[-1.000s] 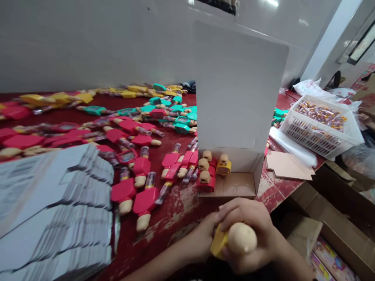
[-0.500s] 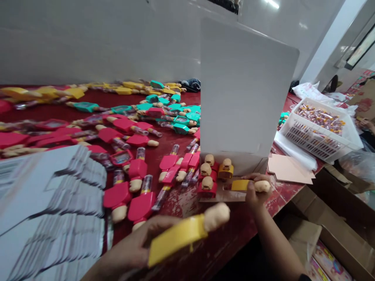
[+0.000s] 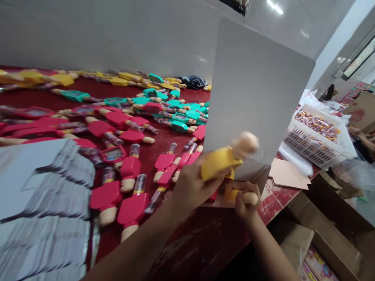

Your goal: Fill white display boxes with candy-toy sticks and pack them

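A yellow toy figure point(image 3: 219, 164) with a beige head is gripped in my left hand point(image 3: 191, 183), held up in front of the upright grey-white lid of a cardboard box point(image 3: 254, 93). Blurring softens its outline. Inside the box's low front part, my right hand point(image 3: 247, 201) holds another yellow toy point(image 3: 233, 195) by its beige head end. Part of one more yellow toy shows behind my left hand, which hides most of the box's contents. Pink toys point(image 3: 131, 168) lie on the red table left of my left hand.
Stacked printed cards point(image 3: 55, 187) fill the lower left. Green toys point(image 3: 178, 117) and yellow toys point(image 3: 125, 78) lie farther back. To the right are a white basket of small wrapped pieces point(image 3: 322, 136), flat cardboard sheets point(image 3: 288, 173) and open cartons point(image 3: 331, 218). Another person's arm shows at far right.
My left hand has moved up and right with its yellow toy, from below the box to before its lid. My right hand still holds its toy, slightly lower. The view has shifted.
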A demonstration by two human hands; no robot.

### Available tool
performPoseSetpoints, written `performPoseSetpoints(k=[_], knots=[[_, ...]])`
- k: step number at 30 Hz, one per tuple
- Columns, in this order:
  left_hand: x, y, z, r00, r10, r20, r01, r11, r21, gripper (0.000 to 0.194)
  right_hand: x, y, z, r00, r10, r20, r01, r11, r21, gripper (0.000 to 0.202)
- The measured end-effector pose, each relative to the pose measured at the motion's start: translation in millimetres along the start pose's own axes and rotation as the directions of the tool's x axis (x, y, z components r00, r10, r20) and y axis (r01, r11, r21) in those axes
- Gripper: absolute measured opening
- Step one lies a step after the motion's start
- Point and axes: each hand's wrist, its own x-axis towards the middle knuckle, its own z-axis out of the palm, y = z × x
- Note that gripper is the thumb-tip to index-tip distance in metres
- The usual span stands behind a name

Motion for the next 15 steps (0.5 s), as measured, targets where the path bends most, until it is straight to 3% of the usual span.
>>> performPoseSetpoints(k=[2, 3, 6, 8, 11, 15], knots=[[0.6, -3.6, 4.3, 0.962, 0.222, 0.156, -0.24, 0.965, 0.105, 0.026, 10.8, 1.5, 3.8, 0.997, 0.075, 0.012, -0.074, 0.996, -0.052, 0.008], [1.0, -5.2, 4.4, 0.938, 0.276, 0.209, -0.304, 0.945, 0.116, 0.029, 15.3, 1.8, 6.4, 0.994, 0.103, 0.028, -0.101, 0.992, -0.069, 0.009], [0.5, -10.2, -0.1, 0.935, 0.254, 0.246, -0.272, 0.962, 0.041, 0.027, 20.1, 1.1, 18.3, 0.985, 0.126, 0.117, -0.112, 0.986, -0.123, 0.016], [-2.7, -15.9, -3.7, 0.945, 0.223, 0.241, -0.226, 0.974, -0.017, 0.024, 15.7, 1.9, 28.5, 0.98, 0.09, 0.179, -0.059, 0.983, -0.176, 0.023], [-10.3, -27.6, -5.9, 0.943, 0.253, 0.218, -0.254, 0.967, -0.022, 0.024, 3.6, 8.7, 40.1, 0.961, 0.069, 0.268, 0.015, 0.954, -0.299, 0.034], [-13.5, -35.7, -5.8, 0.931, 0.293, 0.219, -0.283, 0.956, -0.077, 0.028, -7.1, 18.3, 33.0, 0.925, 0.068, 0.374, 0.085, 0.922, -0.377, 0.039]])
